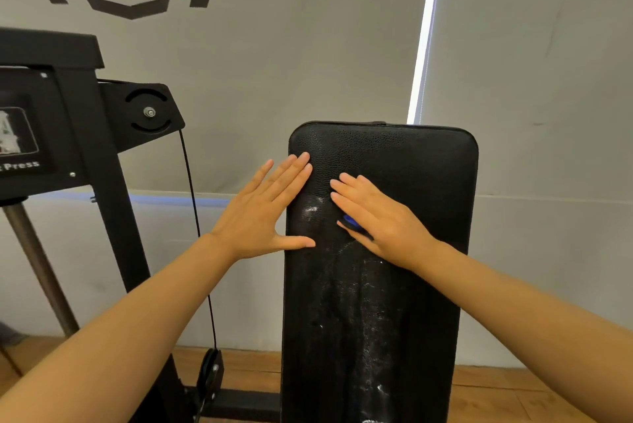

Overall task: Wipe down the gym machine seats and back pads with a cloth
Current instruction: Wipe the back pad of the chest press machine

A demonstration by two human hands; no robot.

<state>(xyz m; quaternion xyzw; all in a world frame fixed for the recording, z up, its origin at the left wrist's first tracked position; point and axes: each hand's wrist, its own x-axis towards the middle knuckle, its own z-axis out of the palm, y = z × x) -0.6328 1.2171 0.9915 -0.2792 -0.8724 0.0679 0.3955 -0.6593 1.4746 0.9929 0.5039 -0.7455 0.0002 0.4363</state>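
A tall black padded back pad (411,166) stands upright in the middle of the view, with pale wet streaks (363,302) down its centre. My left hand (263,213) lies flat against the pad's upper left edge, fingers spread, holding nothing. My right hand (380,220) presses flat on the pad's upper middle. A small piece of blue cloth (350,220) shows under its palm, and the rest of the cloth is hidden by the hand.
A black machine frame (89,135) with a pulley plate (149,112) stands to the left. A thin cable (198,217) runs down to a lower pulley (209,371). A steel post (37,261) slants at far left. Behind are a grey wall, a light strip (423,46) and wooden floor (513,395).
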